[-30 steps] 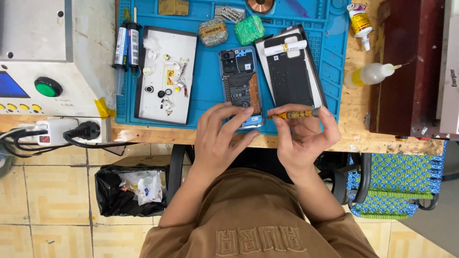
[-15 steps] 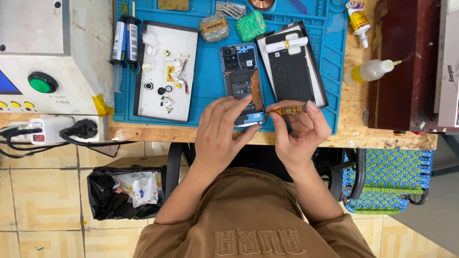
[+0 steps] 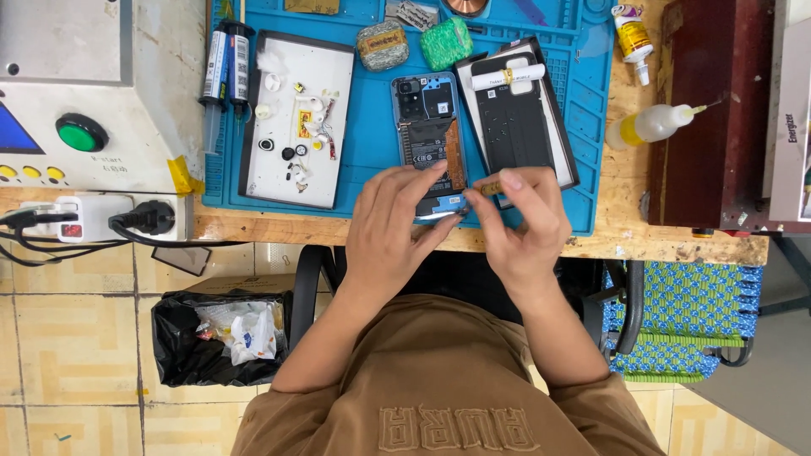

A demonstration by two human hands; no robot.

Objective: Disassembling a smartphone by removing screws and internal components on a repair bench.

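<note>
Right hand (image 3: 519, 221) shifted left onto opened phone (image 3: 429, 143) (black cover (image 3: 517, 127) alongside).

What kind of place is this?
Likely a phone repair bench: an opened smartphone with its back off lies on a blue silicone work mat, beside a white tray of tiny parts.

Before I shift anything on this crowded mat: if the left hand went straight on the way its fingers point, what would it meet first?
Probably the opened phone: the left hand already rests fingertips on its lower end, pointing up along it. Depth is unclear.

Screwdriver (image 3: 490, 187) now lower, at phone's (image 3: 429, 143) bottom edge.
</note>
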